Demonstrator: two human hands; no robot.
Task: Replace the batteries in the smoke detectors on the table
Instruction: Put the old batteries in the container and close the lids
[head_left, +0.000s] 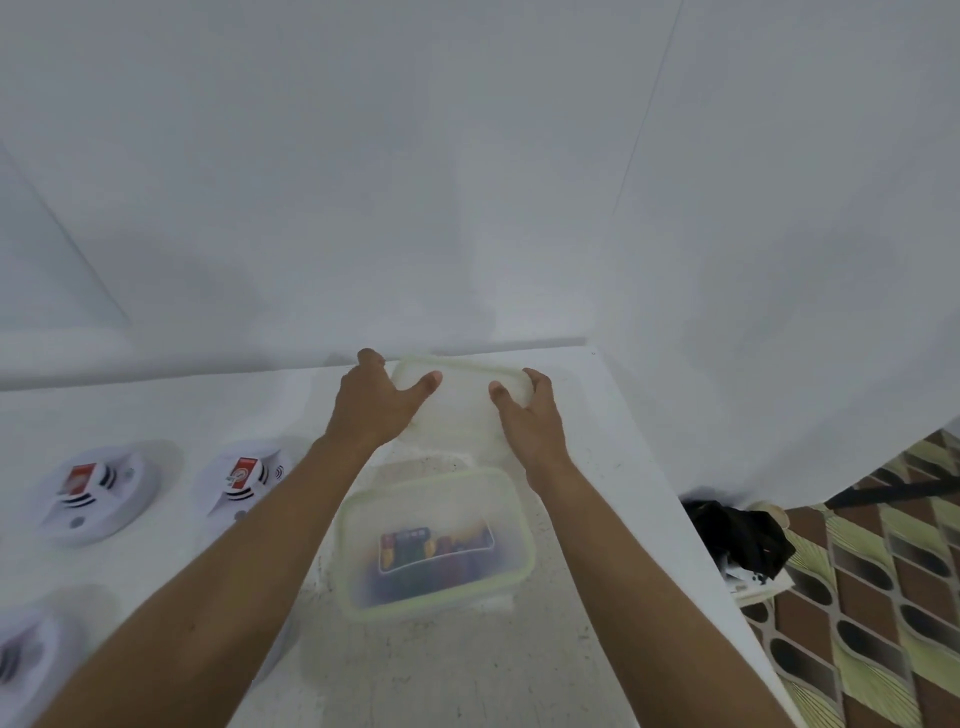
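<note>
Left hand (370, 404), right hand (531, 418) grip lid (460, 410); battery box (441, 477) just nearer

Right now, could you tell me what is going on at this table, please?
A person holds a translucent lid by its sides with the left hand and the right hand, at the far end of the white table. The container it seems to belong to sits open nearer to them, with batteries inside. Smoke detectors lie untouched to the left; two show a red battery fitted.
</note>
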